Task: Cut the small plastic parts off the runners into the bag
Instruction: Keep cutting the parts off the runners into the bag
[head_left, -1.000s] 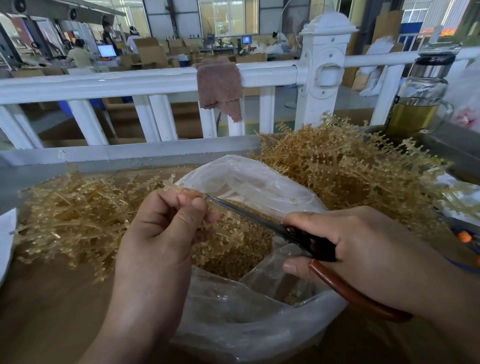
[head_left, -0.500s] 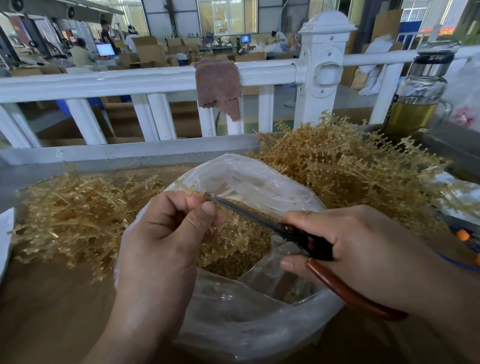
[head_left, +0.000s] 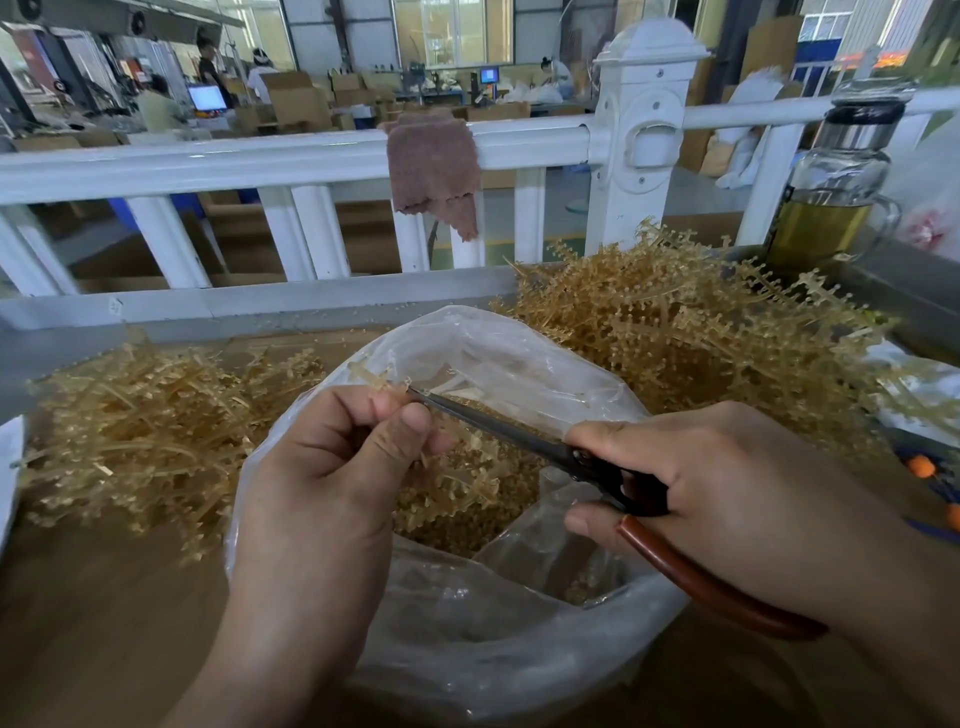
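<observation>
My left hand (head_left: 332, 467) pinches a thin amber plastic runner (head_left: 457, 478) above the open clear plastic bag (head_left: 493, 639). The runner's bare tip (head_left: 371, 376) sticks out past my fingers. My right hand (head_left: 722, 493) grips scissors (head_left: 545, 447) with dark blades and red-brown handles. The blade tips meet the runner right at my left fingertips. Small amber parts (head_left: 467, 530) lie heaped inside the bag.
A pile of stripped runners (head_left: 140, 431) lies at the left, a taller pile of runners with parts (head_left: 691, 322) at the back right. A glass bottle of yellow liquid (head_left: 831, 192) stands far right. A white railing (head_left: 291, 161) with a brown cloth (head_left: 431, 166) borders the table.
My left hand has drawn the runner slightly right and down over the bag, so more bare tip shows past my fingers. The scissors stay at my fingertips.
</observation>
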